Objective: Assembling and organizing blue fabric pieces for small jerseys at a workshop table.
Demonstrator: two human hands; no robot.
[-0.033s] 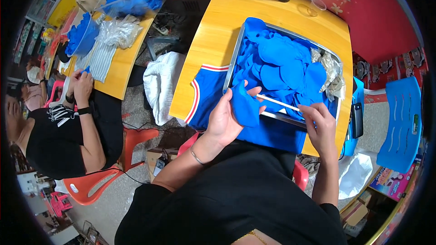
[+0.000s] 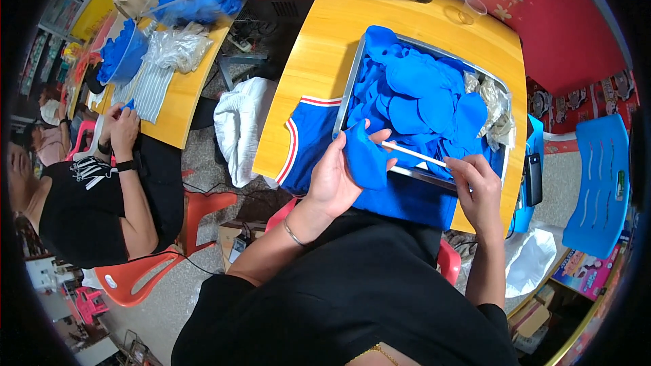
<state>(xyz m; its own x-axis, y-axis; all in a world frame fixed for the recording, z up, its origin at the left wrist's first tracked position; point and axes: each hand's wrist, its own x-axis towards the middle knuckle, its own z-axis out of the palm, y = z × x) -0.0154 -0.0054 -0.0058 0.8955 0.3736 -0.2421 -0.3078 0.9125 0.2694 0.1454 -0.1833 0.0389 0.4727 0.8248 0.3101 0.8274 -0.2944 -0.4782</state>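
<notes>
Stick [image 2: 415, 155] in right fingers [image 2: 464, 168]

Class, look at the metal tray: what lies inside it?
The metal tray holds heaped blue pieces and, toward its right side, crumpled clear plastic. The tray's bottom is covered, so whatever lies beneath is hidden.

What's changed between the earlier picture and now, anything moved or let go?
Nothing visibly changed. The left hand still holds a blue fabric-like piece, the right hand a white stick; the metal tray stayed put.
</notes>
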